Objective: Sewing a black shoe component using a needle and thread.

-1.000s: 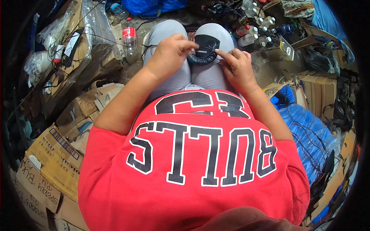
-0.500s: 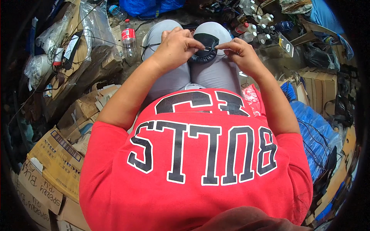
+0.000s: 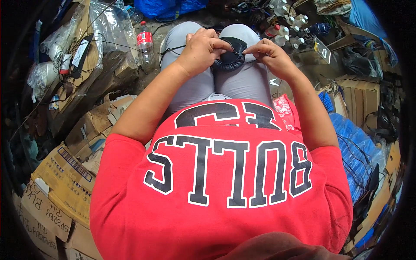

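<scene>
A black piece with a pleated rim (image 3: 229, 64), which looks like a shoe upper, rests on my right knee. My left hand (image 3: 203, 48) is over its left side, fingers closed in a pinch. Close by, at its right edge, my right hand (image 3: 272, 56) pinches with thumb and forefinger. A thin pale sliver, perhaps a needle or thread, shows between the two hands; which fingers hold it is too small to tell. A dark cord (image 3: 171, 50) crosses my left knee beside my left hand.
A red-labelled plastic bottle (image 3: 145, 41) stands beyond my left knee. Several bottles (image 3: 286, 32) crowd the far right. Cardboard (image 3: 65, 177) and clear plastic (image 3: 106, 28) lie left; blue plastic sheeting (image 3: 353, 147) and a cardboard box (image 3: 359, 97) lie right.
My left hand has shifted slightly right and up, its fingertips nearer my right hand. The pale sliver between them shows less. The black piece stays on the knee.
</scene>
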A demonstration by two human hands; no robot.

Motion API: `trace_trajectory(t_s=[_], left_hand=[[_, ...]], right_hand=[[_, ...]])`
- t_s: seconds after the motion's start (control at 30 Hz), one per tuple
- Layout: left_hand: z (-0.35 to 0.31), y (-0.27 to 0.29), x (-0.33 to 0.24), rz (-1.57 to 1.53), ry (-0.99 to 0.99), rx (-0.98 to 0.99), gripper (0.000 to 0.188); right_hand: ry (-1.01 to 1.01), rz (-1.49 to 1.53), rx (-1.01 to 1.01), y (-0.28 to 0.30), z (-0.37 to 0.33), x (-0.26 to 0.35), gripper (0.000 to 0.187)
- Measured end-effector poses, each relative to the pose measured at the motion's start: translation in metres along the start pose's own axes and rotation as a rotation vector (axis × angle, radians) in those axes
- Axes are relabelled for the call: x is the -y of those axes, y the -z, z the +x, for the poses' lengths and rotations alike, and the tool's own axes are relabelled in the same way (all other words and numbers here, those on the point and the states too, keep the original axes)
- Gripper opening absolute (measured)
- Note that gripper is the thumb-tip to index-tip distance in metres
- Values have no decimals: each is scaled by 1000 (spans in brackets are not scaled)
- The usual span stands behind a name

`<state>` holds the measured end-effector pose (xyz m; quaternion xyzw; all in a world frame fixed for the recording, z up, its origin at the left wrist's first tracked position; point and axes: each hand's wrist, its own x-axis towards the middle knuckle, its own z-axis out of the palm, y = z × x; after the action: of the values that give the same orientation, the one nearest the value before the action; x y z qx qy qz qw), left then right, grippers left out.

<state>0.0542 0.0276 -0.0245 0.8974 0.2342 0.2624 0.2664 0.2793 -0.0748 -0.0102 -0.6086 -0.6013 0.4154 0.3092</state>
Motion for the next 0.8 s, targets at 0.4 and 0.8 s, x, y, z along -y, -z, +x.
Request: trace_trajectory(t_s=[0.4, 0.8], left_hand=[[1, -1, -2, 12, 1, 45, 17], [2, 4, 3, 21, -10, 182, 21]], right_hand=[[-51, -14, 62, 5, 2, 8, 41], [-39, 63, 108, 1, -6, -2, 29]])
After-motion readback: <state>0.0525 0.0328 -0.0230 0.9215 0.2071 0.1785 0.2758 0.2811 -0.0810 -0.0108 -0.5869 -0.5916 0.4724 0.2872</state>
